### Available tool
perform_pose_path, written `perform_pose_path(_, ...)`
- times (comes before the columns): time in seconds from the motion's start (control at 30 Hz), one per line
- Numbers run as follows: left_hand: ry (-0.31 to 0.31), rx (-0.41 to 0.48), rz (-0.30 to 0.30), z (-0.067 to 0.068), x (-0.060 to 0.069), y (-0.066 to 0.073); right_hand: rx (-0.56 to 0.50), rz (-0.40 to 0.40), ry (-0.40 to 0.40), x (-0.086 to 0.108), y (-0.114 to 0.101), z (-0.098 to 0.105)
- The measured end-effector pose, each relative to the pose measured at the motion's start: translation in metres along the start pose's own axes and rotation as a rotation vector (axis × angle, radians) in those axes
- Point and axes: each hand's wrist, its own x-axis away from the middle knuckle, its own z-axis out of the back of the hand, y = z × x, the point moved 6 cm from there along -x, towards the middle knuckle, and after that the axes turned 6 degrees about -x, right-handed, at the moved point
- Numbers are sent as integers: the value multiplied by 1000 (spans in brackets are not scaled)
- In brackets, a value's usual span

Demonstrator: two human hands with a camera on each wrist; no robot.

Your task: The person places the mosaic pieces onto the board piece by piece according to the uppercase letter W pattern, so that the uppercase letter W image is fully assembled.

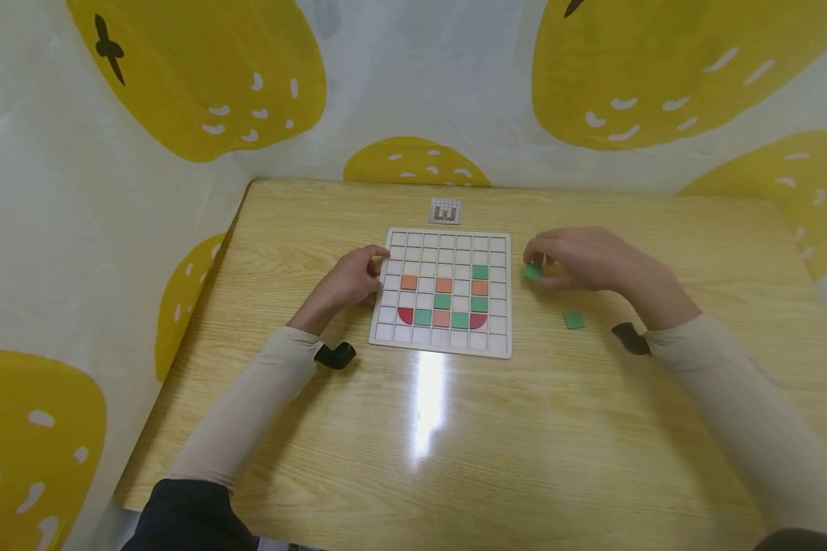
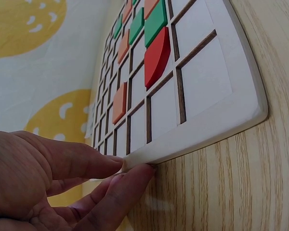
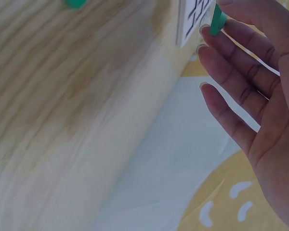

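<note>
A white grid board [image 1: 430, 253] lies flat on the table, bearing orange square tiles [image 1: 444, 285], green square tiles [image 1: 480, 272] and two red tiles with a rounded corner [image 1: 405, 315]. My left hand [image 1: 354, 277] pinches the board's left edge between thumb and fingers; the left wrist view shows the fingertips at the rim [image 2: 183, 150]. To the right of the board, my right hand [image 1: 582, 260] holds a green square tile [image 1: 533, 272] between thumb and fingertips. In the right wrist view this tile [image 3: 217, 20] is partly hidden by the fingers.
Another green square tile [image 1: 573, 320] lies on the wooden table [image 1: 524, 459], nearer me than the right hand. Behind the board sits a small pattern card [image 1: 446, 211]. A white curtain [image 1: 413, 84] with yellow shapes hangs along the table's back and left sides.
</note>
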Motion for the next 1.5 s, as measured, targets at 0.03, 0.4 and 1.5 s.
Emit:
perform_pose_path(0.03,1,-1,0,0,0,0,-2,0,-7,-2,-2,1)
perform_pose_path(0.4,3,8,-5,0,2,0,-10,67,-13,-20,-22,4)
perform_pose_path(1.5,10,11,-17,0,3,1,-144,185,-57,-62,-56,-4)
